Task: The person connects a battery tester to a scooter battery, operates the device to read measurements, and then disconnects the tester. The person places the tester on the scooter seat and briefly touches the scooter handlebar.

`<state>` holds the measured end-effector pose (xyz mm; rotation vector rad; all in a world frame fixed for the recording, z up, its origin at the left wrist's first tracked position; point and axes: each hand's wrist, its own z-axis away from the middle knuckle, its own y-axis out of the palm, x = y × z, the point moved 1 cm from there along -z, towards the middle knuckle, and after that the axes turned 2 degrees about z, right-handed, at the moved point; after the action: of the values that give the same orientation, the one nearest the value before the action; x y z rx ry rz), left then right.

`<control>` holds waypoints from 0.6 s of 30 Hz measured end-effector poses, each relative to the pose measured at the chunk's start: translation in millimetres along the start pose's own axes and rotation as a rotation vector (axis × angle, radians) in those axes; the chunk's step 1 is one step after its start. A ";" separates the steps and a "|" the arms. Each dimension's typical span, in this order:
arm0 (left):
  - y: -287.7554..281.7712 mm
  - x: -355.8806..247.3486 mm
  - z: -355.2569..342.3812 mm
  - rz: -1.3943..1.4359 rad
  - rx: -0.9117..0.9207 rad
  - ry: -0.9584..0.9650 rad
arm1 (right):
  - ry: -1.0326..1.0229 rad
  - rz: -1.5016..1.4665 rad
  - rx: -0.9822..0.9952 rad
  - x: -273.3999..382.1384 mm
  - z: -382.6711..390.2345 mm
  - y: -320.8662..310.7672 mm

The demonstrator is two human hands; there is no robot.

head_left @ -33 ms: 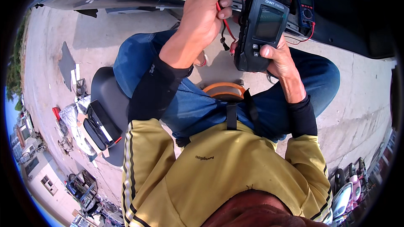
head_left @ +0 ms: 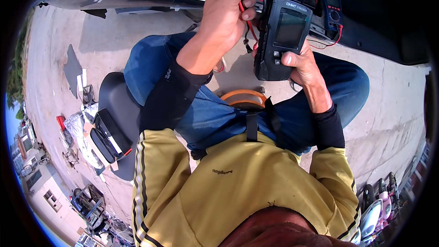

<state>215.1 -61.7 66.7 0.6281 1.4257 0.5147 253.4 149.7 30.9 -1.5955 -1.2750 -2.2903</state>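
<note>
Head view, 1 picture.

Item 1: black, box-shaped plastic handheld tester with a grey rectangular screen [head_left: 282, 39], held upright near the top edge of the picture, above the lap. Matt casing, small buttons below the glossy screen.

Item 2: right hand [head_left: 304, 66], grip clenched round the tester's lower right side, thumb resting by the buttons.

Item 3: left hand [head_left: 224, 20], grip pinching thin red and black rubber-sheathed test leads [head_left: 249, 25] just beside the tester's left edge; the fingertips touch the casing's top corner.

Item 4: small blue-and-black plastic multimeter with a round dial [head_left: 333, 11], lying in the dark open compartment behind the tester, red lead trailing from it.

Item 5: blue denim trousers [head_left: 206, 114], creased, knees bent.

Item 6: yellow knit jacket with dark striped sleeves [head_left: 247, 187].

Item 7: orange round rim [head_left: 244, 95] between the knees, partly hidden by black straps.

Item 8: pale, rough concrete ground [head_left: 393, 123].

Change against the other picture: none discernible; both grips match.
</note>
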 end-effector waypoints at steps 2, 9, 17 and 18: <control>7.2 11.1 -1.9 0.014 -0.006 -0.012 | 0.015 0.008 -0.019 -8.3 6.9 1.1; 8.4 12.8 6.1 -0.102 -0.080 -0.124 | 0.095 0.046 -0.023 -10.6 7.1 0.2; -25.0 0.7 23.7 -0.806 -0.114 0.083 | -0.023 0.291 -0.164 21.7 8.5 17.8; -26.2 0.5 28.7 -0.833 -0.114 0.081 | -0.056 0.286 -0.204 28.5 12.8 12.7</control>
<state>242.6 -83.3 49.7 -0.1078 1.5719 -0.0450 256.1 160.6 62.7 -1.7817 -0.7790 -2.2658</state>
